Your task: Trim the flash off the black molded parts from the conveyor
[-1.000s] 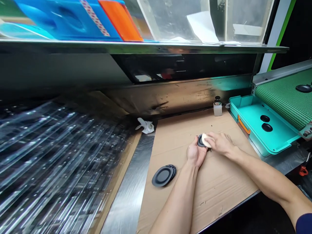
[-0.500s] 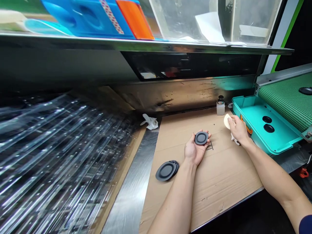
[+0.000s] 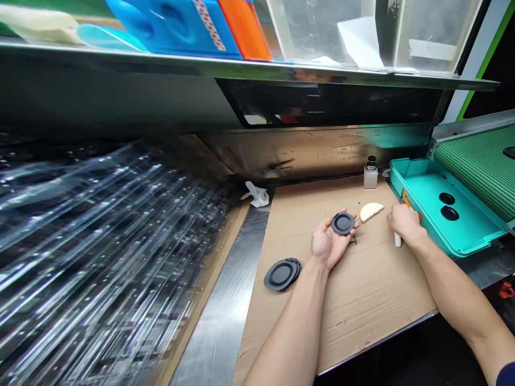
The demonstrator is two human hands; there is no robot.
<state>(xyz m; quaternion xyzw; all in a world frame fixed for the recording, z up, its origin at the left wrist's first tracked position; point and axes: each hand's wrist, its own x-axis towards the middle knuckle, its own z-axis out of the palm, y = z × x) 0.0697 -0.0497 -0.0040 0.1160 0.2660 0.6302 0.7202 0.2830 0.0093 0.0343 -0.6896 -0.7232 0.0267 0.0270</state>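
Observation:
A dark grey round rubber-like part [image 3: 343, 223] with a raised ring lies across the fingers of my left hand [image 3: 329, 241], palm up. My right hand [image 3: 405, 221] is closed beside the teal bin, its fingertips hidden from view. A small white piece [image 3: 398, 239] shows just below it; I cannot tell whether the hand grips it. Between the hands, a cream half-round pad [image 3: 370, 212] rests on the cardboard [image 3: 362, 300]. More dark grey round parts [image 3: 281, 274] lie overlapped to the left of my left forearm.
The teal bin [image 3: 478, 244] holds black discs [image 3: 449, 213] and has an orange item [image 3: 406, 198] at its near side. Behind stands a pump bottle [image 3: 370, 176]. A green conveyor belt [image 3: 478, 161] is at right, clear plastic-wrapped goods [image 3: 100, 257] at left, a metal shelf edge [image 3: 281, 69] above.
My right hand has let go of the cream pad, which now lies on the cardboard, and has moved slightly toward me by the bin. My left hand still holds the round part.

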